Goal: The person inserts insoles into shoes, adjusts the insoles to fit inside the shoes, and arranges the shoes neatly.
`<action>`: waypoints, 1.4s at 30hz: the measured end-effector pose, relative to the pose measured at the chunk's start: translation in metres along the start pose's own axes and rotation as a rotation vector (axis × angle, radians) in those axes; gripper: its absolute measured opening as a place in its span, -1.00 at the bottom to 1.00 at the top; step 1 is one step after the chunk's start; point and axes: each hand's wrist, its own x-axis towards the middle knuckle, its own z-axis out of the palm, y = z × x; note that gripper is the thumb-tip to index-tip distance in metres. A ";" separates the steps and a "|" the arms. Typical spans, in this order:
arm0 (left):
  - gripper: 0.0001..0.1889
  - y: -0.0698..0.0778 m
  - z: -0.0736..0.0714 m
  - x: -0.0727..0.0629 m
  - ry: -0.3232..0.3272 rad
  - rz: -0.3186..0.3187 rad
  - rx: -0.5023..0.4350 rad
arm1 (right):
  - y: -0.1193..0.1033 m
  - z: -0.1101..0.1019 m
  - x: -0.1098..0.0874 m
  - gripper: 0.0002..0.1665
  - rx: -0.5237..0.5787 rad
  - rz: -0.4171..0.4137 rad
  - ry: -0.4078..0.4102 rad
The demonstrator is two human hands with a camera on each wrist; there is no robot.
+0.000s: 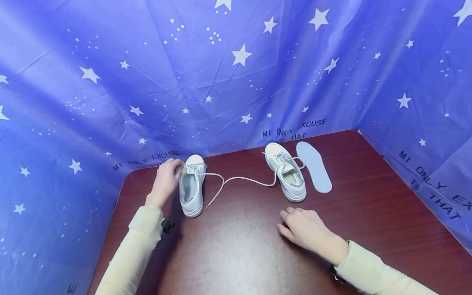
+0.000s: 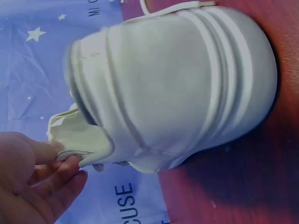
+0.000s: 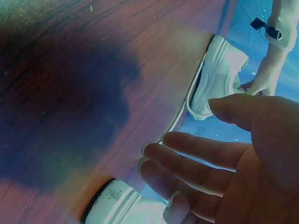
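Observation:
A white sneaker (image 1: pixel 192 192) stands on the left of the table, toe pointing away, its opening facing up. My left hand (image 1: pixel 167 178) pinches the edge of its upper near the tongue (image 2: pixel 77 135) between thumb and fingers, and the heel (image 2: pixel 154 88) fills much of the left wrist view. The second white sneaker (image 1: pixel 289 176) stands further right. Just in front of that sneaker's heel my right hand (image 1: pixel 306 227) hovers or rests with loosely bent fingers, holding nothing; whether it touches the table I cannot tell. White laces (image 1: pixel 247 178) trail across the table between the two shoes.
A pale insole (image 1: pixel 315 167) lies flat to the right of the second sneaker. The dark red-brown table (image 1: pixel 239 246) ends at a blue star-patterned curtain (image 1: pixel 206 82) behind and on both sides.

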 end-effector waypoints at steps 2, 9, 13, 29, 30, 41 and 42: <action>-0.95 -0.001 0.001 -0.002 -0.002 -0.014 0.003 | 0.000 0.000 0.001 -0.67 -0.001 -0.002 0.000; -0.92 0.002 0.000 -0.003 -0.013 -0.069 0.009 | 0.002 0.000 0.003 -0.65 -0.003 -0.005 -0.011; -0.89 0.005 -0.001 -0.005 -0.026 -0.089 0.017 | 0.001 -0.001 0.006 -0.67 0.002 -0.004 -0.037; -0.82 0.057 0.011 -0.048 0.091 0.045 0.051 | -0.005 -0.003 0.011 -0.63 0.000 -0.028 0.012; -0.81 0.062 0.012 -0.052 0.083 0.055 0.051 | -0.006 -0.003 0.012 -0.62 -0.003 -0.028 0.021; -0.67 0.103 0.027 -0.088 0.011 0.230 0.063 | -0.016 -0.002 0.013 -0.60 0.021 -0.001 0.045; -0.67 0.105 0.028 -0.091 0.006 0.242 0.061 | -0.017 -0.001 0.013 -0.60 0.026 0.001 0.046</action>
